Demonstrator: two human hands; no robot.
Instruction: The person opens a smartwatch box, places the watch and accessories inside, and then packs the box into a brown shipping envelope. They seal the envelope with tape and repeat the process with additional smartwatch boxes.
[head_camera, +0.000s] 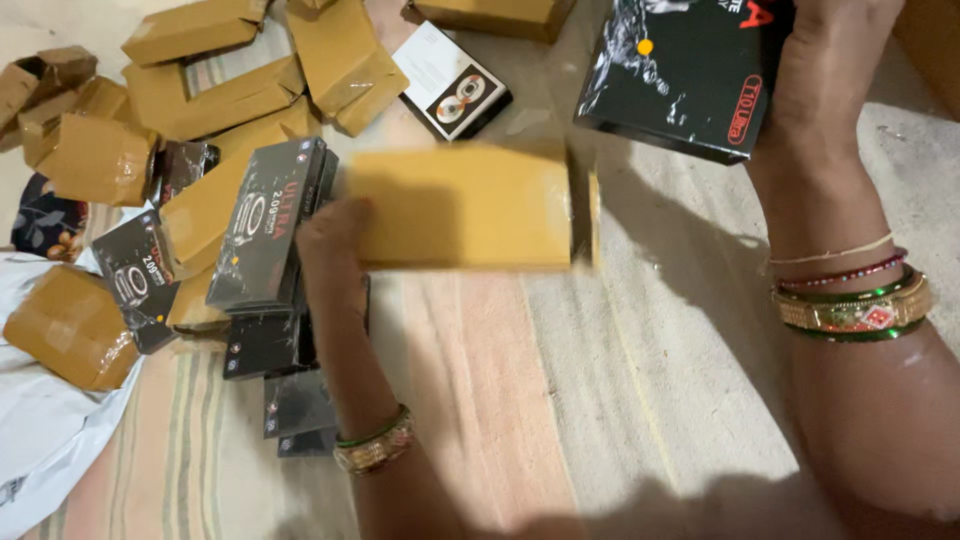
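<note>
brown cardboard box (465, 208), blurred, held flat above the striped cloth (480, 400) on the floor, its left end gripped by the left hand (335, 245). black glossy box (685, 75) up at top right, clasped along its right edge by the right hand (825, 70), well apart from the brown one. loose heap of brown parcels (215, 95) and black boxes (262, 225) lies just left of the left hand.

You have a matt brown cardboard box (462, 208), a glossy black film-wrapped box (680, 75), and coarse woven cloth (640, 400) underneath.
</note>
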